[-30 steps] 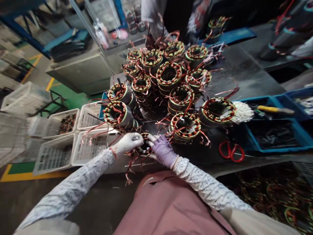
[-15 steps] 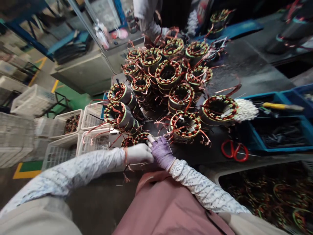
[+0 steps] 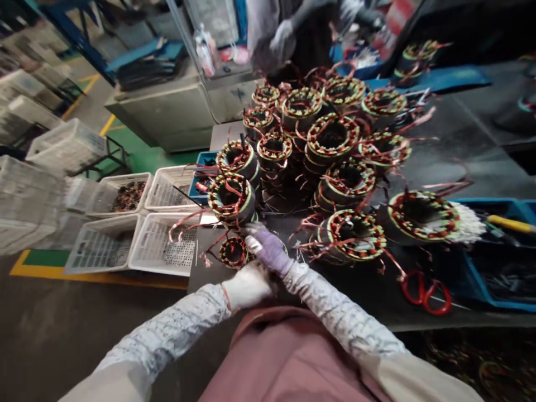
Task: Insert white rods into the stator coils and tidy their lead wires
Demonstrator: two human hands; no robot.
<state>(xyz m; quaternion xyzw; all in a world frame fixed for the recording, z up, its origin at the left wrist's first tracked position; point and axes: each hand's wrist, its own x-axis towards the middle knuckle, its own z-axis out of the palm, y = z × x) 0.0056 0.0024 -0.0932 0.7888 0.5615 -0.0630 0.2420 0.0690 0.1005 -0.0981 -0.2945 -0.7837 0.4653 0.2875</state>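
Observation:
My right hand, in a purple glove with pale fingertips, reaches across the front of the table. Its fingers are bent together over a wire-wound motor stator, mostly hidden beneath it. My left hand, in a white glove, is low against the same stator, its fingers hidden behind the right hand. Just left of them is a small stator with red and yellow-green windings. Behind my hands lies a tilted stator with copper leads hanging out. To the right stands a larger upright stator with loose leads.
Several more stators crowd the table's middle. Red-handled scissors and a blue bin are at right, with white sleeving nearby. White crates stand at left. A co-worker's gloved hand is across the table.
The view has swung left, so the table sits further right in the picture. My right hand now lies further over the stator, and my left hand has dropped lower, nearer my body.

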